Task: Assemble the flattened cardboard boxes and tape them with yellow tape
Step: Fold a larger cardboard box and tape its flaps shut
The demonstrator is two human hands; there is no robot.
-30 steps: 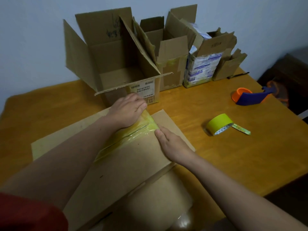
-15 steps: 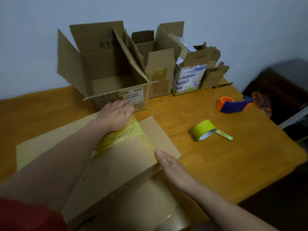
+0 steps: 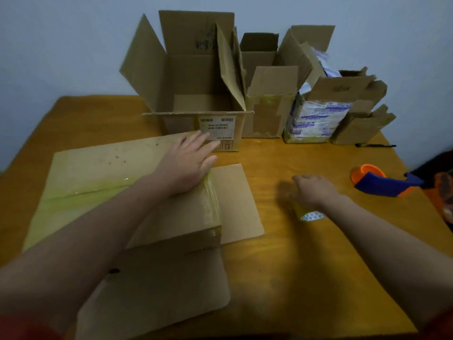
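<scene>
1. My left grip [image 3: 188,165] lies flat with the fingers straight and spread. It presses on the top panel of the cardboard box [image 3: 186,217] and holds nothing.
2. My right grip [image 3: 316,190] is down over the yellow tape roll [image 3: 309,214], between the box and the right edge of the table [image 3: 306,278]. Motion blur hides the fingers, so I cannot tell whether they have closed on the roll or only touch it.
3. I judge the step in hand to be fetching the roll for another strip. To do it well, I should take the roll by its rim and find the loose end before lifting. My left palm should bear down meanwhile so the flaps cannot spring up.
4. The box sits at the near left of the table, taped side up.
   - Its seam, and so its long axis, runs from the left edge toward the right edge.
   - A yellow tape strip [image 3: 212,200] already folds over the right-hand end.
   - One loose flap [image 3: 235,200] lies flat on the table and points toward the right edge.
5. A new strip should follow that seam line and be started square.
6. An orange and blue tape dispenser [image 3: 382,184] lies by the right edge, well apart from the roll.
7. Open cardboard boxes [image 3: 196,94] stand in a row along the far edge.
</scene>
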